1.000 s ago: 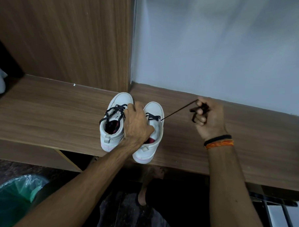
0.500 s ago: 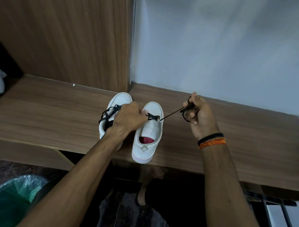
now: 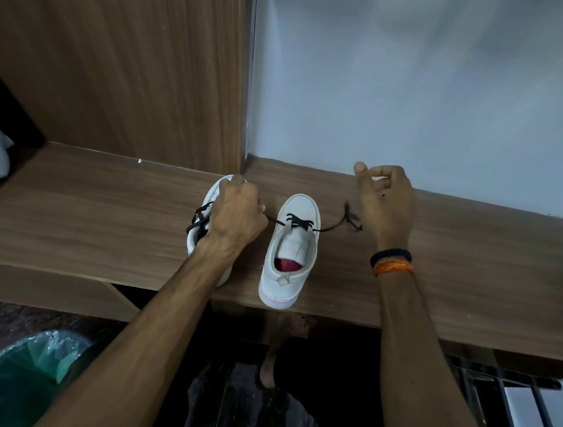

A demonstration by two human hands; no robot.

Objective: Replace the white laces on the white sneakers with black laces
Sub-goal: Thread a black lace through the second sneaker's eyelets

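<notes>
Sneakers [image 3: 288, 249] point toes away; left hand [image 3: 238, 214] pinches lace [image 3: 300, 223], right hand [image 3: 385, 201] loosely open.

A home interior, likely a bedroom or hallway corner. A built-in wood-laminate counter [image 3: 80, 211] runs along a plain pale wall [image 3: 408, 89], meeting a matching tall wooden panel [image 3: 135, 61]. Below, a dark stone floor [image 3: 27, 318], a bin lined with a green plastic bag [image 3: 24, 379], and a bare foot [image 3: 284, 345].

Two sneakers [image 3: 290, 249] side by side on the shelf [image 3: 80, 211].
</notes>
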